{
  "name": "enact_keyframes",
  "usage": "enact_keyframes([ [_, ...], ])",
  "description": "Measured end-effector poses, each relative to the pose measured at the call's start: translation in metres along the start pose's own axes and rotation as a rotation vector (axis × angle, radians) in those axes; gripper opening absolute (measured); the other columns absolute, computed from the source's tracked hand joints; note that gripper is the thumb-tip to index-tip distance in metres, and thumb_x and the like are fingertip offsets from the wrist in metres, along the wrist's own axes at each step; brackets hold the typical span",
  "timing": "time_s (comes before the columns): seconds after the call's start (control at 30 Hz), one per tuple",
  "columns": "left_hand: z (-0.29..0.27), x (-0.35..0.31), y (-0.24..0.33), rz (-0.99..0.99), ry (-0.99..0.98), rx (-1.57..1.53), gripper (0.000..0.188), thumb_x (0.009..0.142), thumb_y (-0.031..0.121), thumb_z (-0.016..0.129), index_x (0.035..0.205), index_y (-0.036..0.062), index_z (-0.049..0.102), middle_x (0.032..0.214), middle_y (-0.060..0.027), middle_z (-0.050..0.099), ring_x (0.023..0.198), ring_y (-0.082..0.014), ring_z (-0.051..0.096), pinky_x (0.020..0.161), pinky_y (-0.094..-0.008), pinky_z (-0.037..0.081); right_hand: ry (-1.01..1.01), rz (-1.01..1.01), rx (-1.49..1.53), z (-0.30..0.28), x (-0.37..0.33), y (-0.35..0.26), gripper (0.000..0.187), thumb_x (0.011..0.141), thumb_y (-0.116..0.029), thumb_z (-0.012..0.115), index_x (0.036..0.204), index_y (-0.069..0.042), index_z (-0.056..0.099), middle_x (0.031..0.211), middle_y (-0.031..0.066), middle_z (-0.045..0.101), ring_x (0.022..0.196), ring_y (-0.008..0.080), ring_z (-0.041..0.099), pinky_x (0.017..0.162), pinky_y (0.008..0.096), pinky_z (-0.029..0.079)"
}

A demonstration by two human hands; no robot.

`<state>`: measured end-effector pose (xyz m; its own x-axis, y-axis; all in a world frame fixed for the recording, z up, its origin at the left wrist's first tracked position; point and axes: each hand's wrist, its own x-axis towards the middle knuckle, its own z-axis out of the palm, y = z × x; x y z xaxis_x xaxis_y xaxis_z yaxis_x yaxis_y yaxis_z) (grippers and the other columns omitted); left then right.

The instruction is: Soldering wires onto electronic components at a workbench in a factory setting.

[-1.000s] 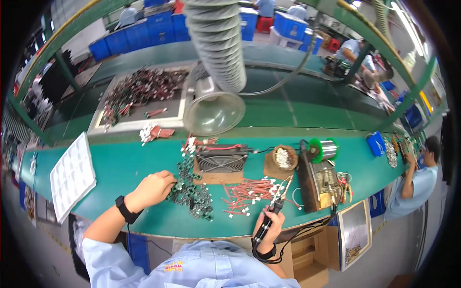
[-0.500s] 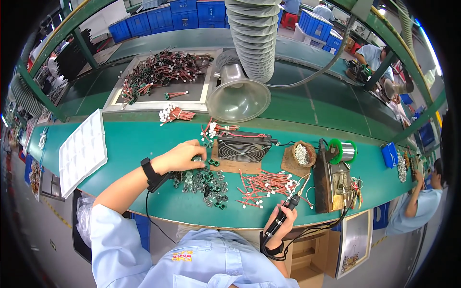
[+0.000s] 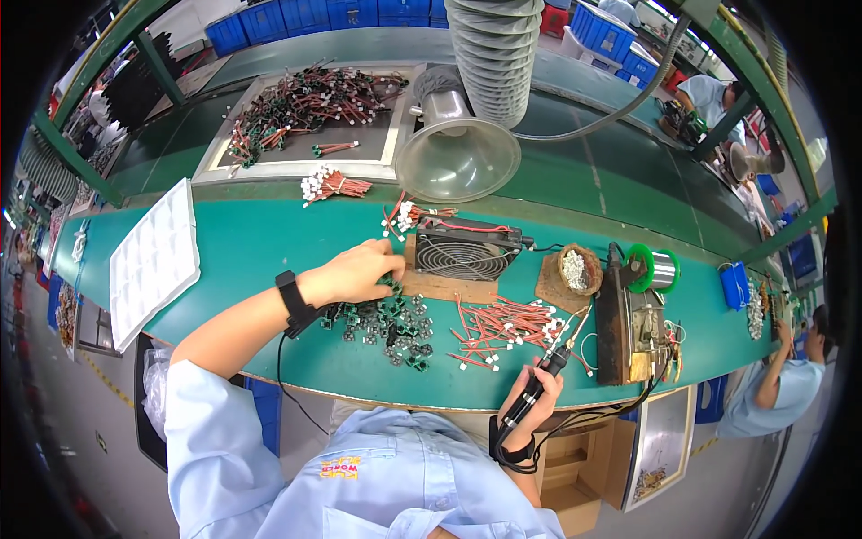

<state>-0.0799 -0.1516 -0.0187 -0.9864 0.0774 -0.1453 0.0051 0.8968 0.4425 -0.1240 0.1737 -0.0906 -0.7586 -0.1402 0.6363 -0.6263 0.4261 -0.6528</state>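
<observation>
Soldering iron [image 3: 558, 359]: in the right hand [image 3: 546, 395], at the bench's [image 3: 260, 242] near edge, right of the middle. Tilted, metal tip pointing away from the near edge and a bit toward the right end. Right fingers closed round the black handle; cable runs back past the wrist.

Handling, my guess: light, stiff, handle easy to grip, tip likely hot and fairly fragile. Hold by the black handle only, well behind the metal; cable may drag a little.

Left hand [image 3: 364, 272] is over the far side of the pile of small green parts [image 3: 395, 328], toward the left from the bench's middle. Left fingers bent down, green bits right below them; can't tell if one is pinched or they're only touching. Green parts look light, hard, small; probably fiddly, best taken by the edges, one at a time.

Around: red wires with white ends [image 3: 512, 323] loose near the near edge, between green pile and iron tip. Fan [image 3: 467, 256] on a brown board, farther from the near edge. Round cup of white bits [image 3: 577, 268] beyond the tip. Metal stand [image 3: 615, 332] just right of the iron, green-rimmed solder spool [image 3: 663, 269] by its far end. White compartment tray [image 3: 157, 260] near the bench's left end, slanted. Two wire bundles [image 3: 337, 186] toward the far edge, bundled ends white.
</observation>
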Motion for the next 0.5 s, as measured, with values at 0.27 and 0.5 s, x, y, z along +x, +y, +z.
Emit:
enact_keyframes([
  [0.27, 0.006, -0.018, 0.048, 0.090, 0.090, 0.028, 0.042, 0.072, 0.020, 0.069, 0.110, 0.0097, 0.055, 0.106, -0.0169, 0.049, 0.101, -0.0335, 0.048, 0.088, -0.0409, 0.040, -0.001, -0.018, 0.014, -0.001, -0.001, 0.002, 0.030, 0.076, 0.008, 0.061, 0.099, -0.006, 0.048, 0.094, 0.0163, 0.055, 0.084, 0.0271, 0.059, 0.074, 0.0344, 0.047],
  [0.5, 0.025, -0.048, 0.086, 0.306, 0.123, 0.341, 0.046, 0.073, 0.020, 0.068, 0.115, 0.0075, 0.054, 0.111, -0.0182, 0.048, 0.106, -0.0343, 0.046, 0.092, -0.0462, 0.037, -0.024, -0.044, 0.032, -0.005, 0.006, -0.004, 0.027, 0.078, 0.008, 0.061, 0.099, -0.005, 0.049, 0.092, 0.0175, 0.055, 0.085, 0.0263, 0.061, 0.073, 0.0327, 0.050],
])
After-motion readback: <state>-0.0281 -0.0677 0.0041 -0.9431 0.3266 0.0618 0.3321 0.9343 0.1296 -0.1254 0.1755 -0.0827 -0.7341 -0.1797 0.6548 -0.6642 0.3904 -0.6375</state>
